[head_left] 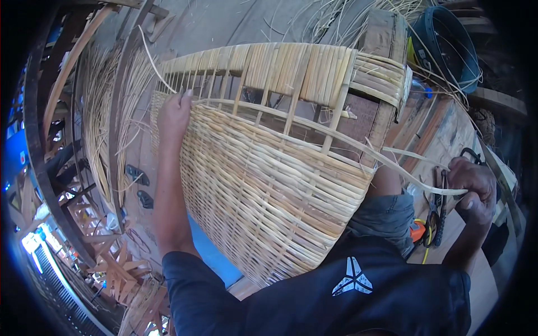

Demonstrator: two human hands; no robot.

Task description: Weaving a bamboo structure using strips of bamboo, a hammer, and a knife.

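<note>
A woven cane panel leans across my lap, with upright ribs, an open gap near its top and a wrapped band along the upper edge. My left hand is closed at the upper edge of the weave on the left, gripping a pale cane strip whose loose end curves upward. My right hand is out to the right, fingers curled on a long flat cane strip that runs across the gap. The wrapped corner post stands at the panel's upper right.
Bundles of loose cane lie at left beside wooden frames. A blue bucket sits at upper right. Pliers and an orange tape measure lie near my right hand. A blue sheet shows below the panel.
</note>
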